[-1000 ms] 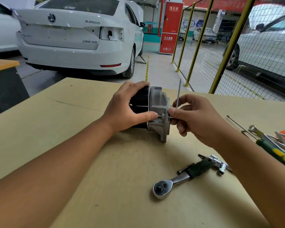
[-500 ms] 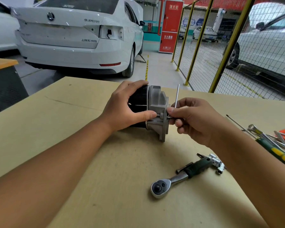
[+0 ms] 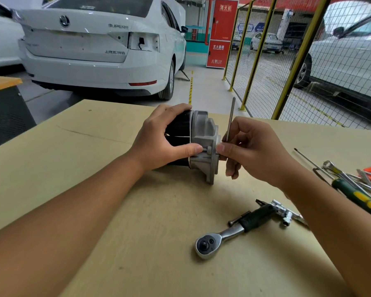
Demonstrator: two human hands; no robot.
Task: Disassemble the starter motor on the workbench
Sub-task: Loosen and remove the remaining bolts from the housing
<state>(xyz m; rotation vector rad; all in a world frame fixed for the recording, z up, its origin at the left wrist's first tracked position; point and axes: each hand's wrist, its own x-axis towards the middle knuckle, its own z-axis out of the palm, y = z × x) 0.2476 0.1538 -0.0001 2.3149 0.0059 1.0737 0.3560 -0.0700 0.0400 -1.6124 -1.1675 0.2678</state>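
At the middle of the tan worktop (image 3: 94, 168), seen from the head camera, the starter motor (image 3: 198, 142) lies on its side, its black cylindrical body toward nine o'clock and its grey cast-metal end housing toward three o'clock, the flange edge resting on the board.

From seven o'clock the left hand (image 3: 163, 142) reaches in and wraps over the black body; its fingers curl across the top and its thumb lies along the near side, the tip touching the housing beside a small bolt boss. That grip is closed round the motor.

From five o'clock comes the right hand (image 3: 251, 151), just beside the housing's flange. Its thumb and forefinger pinch a thin grey metal rod (image 3: 230, 118) near the lower end, and the rod stands almost upright, rising toward twelve o'clock above the knuckles. The remaining fingers are curled under. The thumb tip sits against the flange; whether the rod's lower end enters the housing cannot be told, as the fingers cover it.

Nearer the camera, at five o'clock from the motor, a ratchet wrench (image 3: 234, 230) lies on the board, round head toward seven o'clock, black handle toward two o'clock, with a small chrome socket piece (image 3: 284, 213) just beyond the handle's end. At three o'clock sits a screwdriver with a green and yellow handle (image 3: 360, 196), beside a few spanners (image 3: 351, 179).

Beyond the worktop, at eleven o'clock, stands a white car (image 3: 99, 50); a yellow-framed mesh fence (image 3: 287, 61) runs off at one o'clock.
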